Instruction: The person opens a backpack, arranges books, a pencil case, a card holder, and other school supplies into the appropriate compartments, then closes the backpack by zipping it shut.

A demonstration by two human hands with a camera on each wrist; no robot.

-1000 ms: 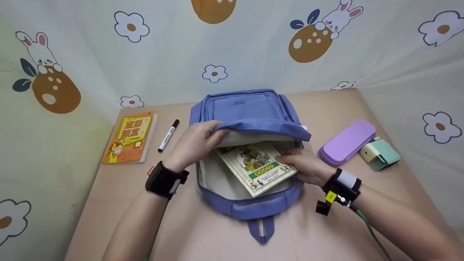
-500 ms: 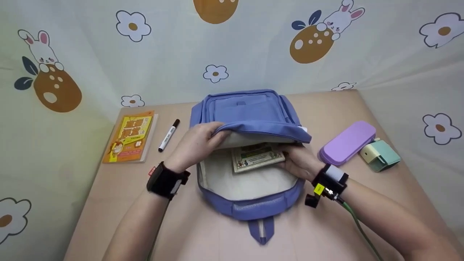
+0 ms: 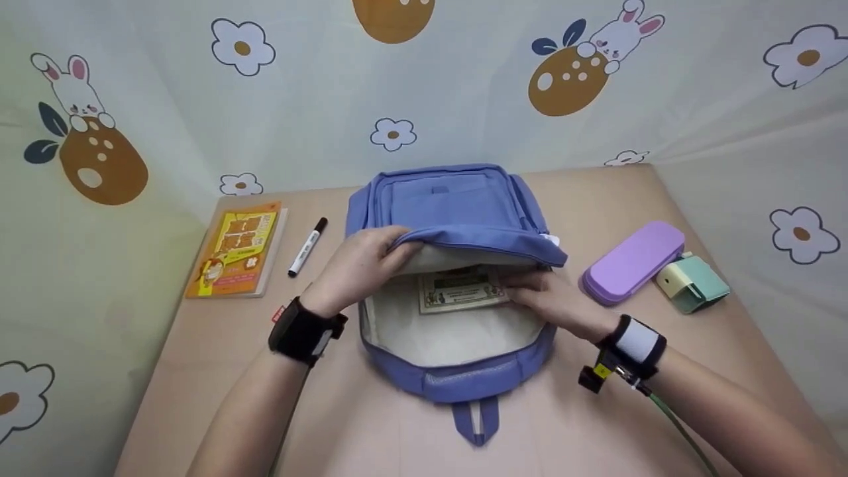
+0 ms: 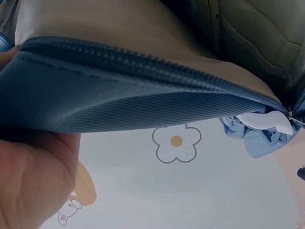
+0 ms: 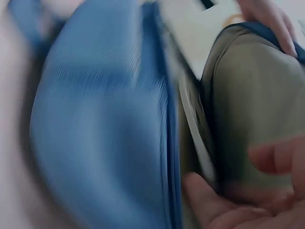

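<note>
Book (image 3: pixel 457 296) inside an unzipped blue backpack (image 3: pixel 457 205), both hands at its mouth

Backpack lay on a light tan table (image 3: pixel 371 430), mouth toward the person, a strap loop (image 3: pixel 477 427) pointing the same way. Left hand (image 3: pixel 358 265) gripped the edge of the top flap (image 3: pixel 477 240), thumb on one side and fingers on the other; flap lifted, pale lining showing. Teeth of the zip (image 4: pixel 138 59) ran along that edge, seen close from the left wrist.

The book was within the main compartment, its far part under the flap, the near part of the cover showing a green band and small print. Right hand (image 3: pixel 553 301) was in the mouth at the book's right edge, fingers spread from thumb and not curled round anything. Could not tell whether the fingertips touched the cover; right wrist view was blurred.

Both wrists wore black bands, left (image 3: pixel 305 331) and right (image 3: pixel 633 348), a green cable (image 3: pixel 682 427) trailing from the right one.

Left of the bag: an orange-and-yellow book (image 3: pixel 235 252), a capped marker (image 3: pixel 308 247) beside it. Right of the bag: a purple case (image 3: pixel 634 263), a green-and-cream box (image 3: pixel 695 281) just beside it. Behind, a pale cloth (image 3: pixel 311 119) printed with flowers and rabbits.
</note>
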